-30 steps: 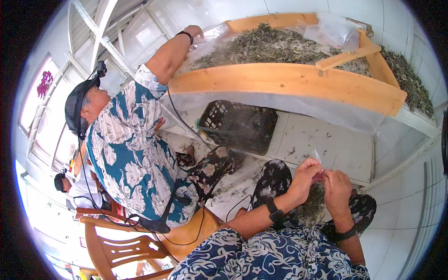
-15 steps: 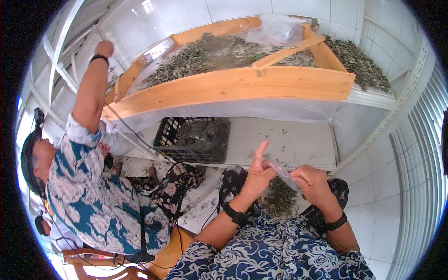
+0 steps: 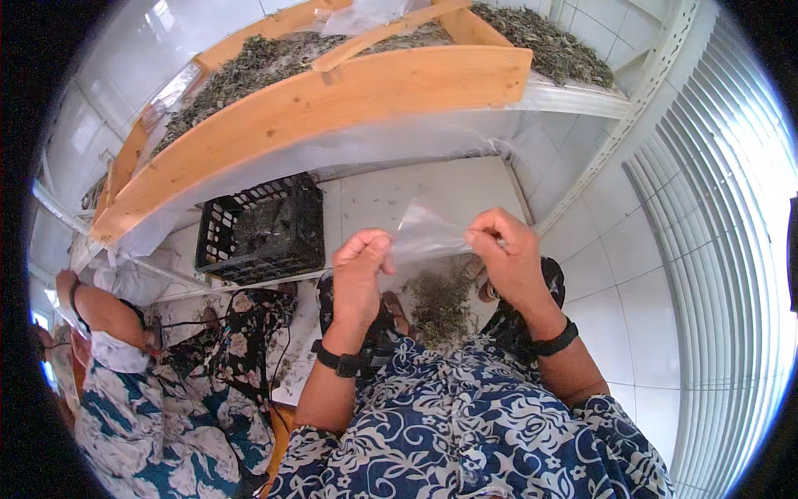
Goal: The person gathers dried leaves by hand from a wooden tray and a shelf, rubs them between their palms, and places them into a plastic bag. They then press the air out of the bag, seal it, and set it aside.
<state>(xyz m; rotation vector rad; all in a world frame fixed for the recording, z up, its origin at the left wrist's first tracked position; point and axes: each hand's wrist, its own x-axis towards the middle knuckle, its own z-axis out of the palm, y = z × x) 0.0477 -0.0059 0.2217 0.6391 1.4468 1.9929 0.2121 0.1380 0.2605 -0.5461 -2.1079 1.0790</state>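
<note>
A clear plastic bag is stretched between my two hands, above my knees. My left hand pinches its left edge between thumb and fingers. On the other side my right hand grips the bag's right edge with thumb and forefinger. The bag looks flat, and I see nothing inside it. Below the hands, between my feet, lies a pile of dried, dark green leaves.
Ahead stands a shelf with a wooden-sided tray of dried leaves; a loose board lies across it. A black plastic crate rests on the lower white shelf. A co-worker sits close on my left.
The bag has gone from bunched at my right fingers to spread between both hands. My left hand's raised finger has closed. My view has shifted right and down; the co-worker's arm has lowered.
</note>
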